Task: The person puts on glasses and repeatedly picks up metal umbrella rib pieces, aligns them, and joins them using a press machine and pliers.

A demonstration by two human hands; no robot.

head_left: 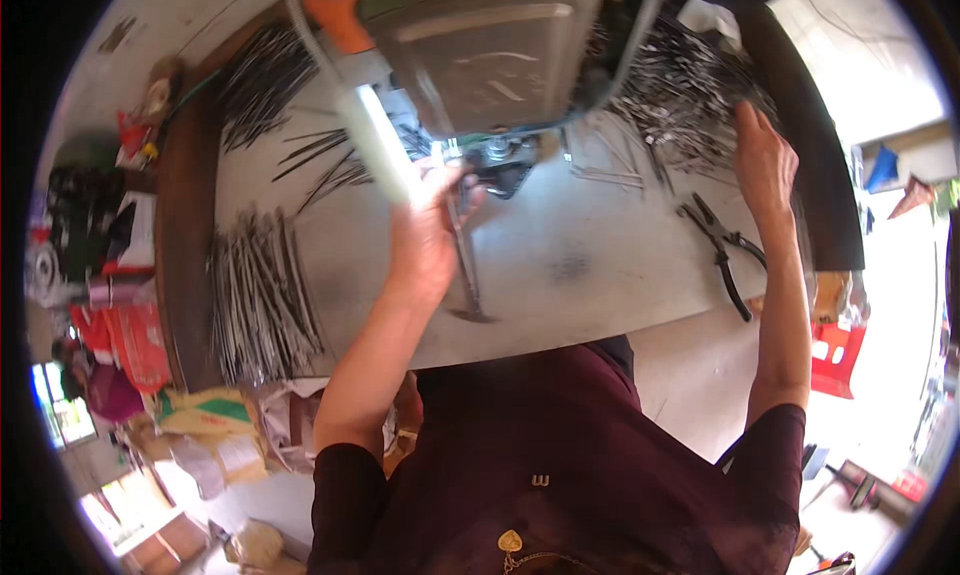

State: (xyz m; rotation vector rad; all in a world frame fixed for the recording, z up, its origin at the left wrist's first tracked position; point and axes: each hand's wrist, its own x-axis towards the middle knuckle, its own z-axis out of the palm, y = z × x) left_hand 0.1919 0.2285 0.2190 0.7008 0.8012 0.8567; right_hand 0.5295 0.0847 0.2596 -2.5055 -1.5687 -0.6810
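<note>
My left hand (425, 240) is closed around a thin metal rod (463, 255) at the front of the machine (490, 65). The rod slants down toward the table, and its lower end widens into a short crosspiece. Close to the fingertips is the machine's dark working head (500, 165), lit brightly. On the far right, my right hand (768, 165) reaches to the edge of a tangled pile of shiny metal strips (675, 90). Its fingers are blurred and partly turned away, so their grip is hidden. Pliers with black handles (722, 247) lie spread on the table below that hand.
A bundle of metal rods (260, 300) lies at the table's left, with a darker pile (265, 80) behind it. A glowing white lamp tube (385, 140) stands beside the machine. The table (570, 305) has raised dark side boards (825, 165). Bags (215, 425) sit at lower left.
</note>
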